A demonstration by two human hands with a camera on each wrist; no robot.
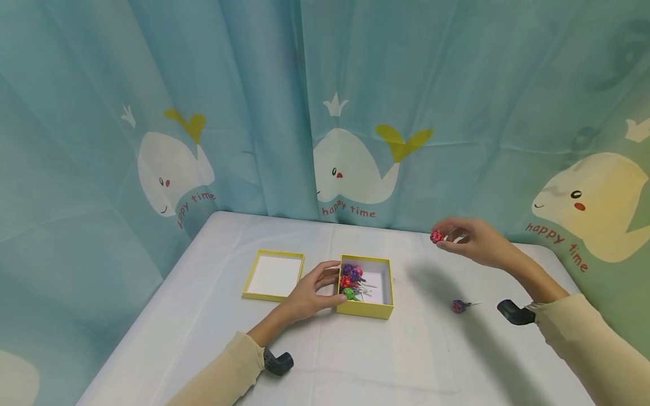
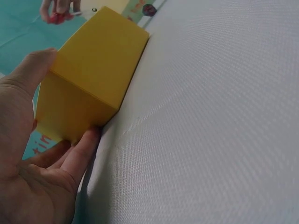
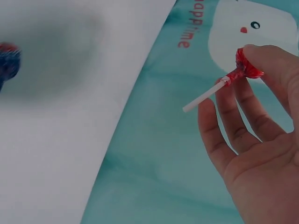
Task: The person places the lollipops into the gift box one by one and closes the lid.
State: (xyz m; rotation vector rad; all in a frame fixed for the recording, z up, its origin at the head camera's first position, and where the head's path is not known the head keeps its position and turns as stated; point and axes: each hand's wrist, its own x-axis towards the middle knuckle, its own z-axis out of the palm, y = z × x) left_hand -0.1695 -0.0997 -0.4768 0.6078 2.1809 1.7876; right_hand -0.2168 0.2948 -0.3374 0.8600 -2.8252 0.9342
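My left hand (image 1: pixel 307 296) holds a yellow box (image 1: pixel 364 309) at its left end, thumb at the near corner and fingers along the side. In the left wrist view, the box (image 2: pixel 100 56) shows its plain yellow walls. Several wrapped lollipops (image 1: pixel 351 276), purple, red, pink and green, lie in the left part of the box, sticks pointing right. Raised over the far right of the table, my right hand (image 1: pixel 472 241) pinches a red-wrapped lollipop (image 1: pixel 436 237). In the right wrist view, its white stick (image 3: pixel 203 98) points away from the palm.
A shallow yellow-rimmed lid (image 1: pixel 276 274) with a white inside lies left of the box. Another lollipop (image 1: pixel 459 306), dark purple and red, rests on the white table (image 1: pixel 406 361) below the right hand. A blue whale-print curtain (image 1: pixel 264 113) hangs behind the table.
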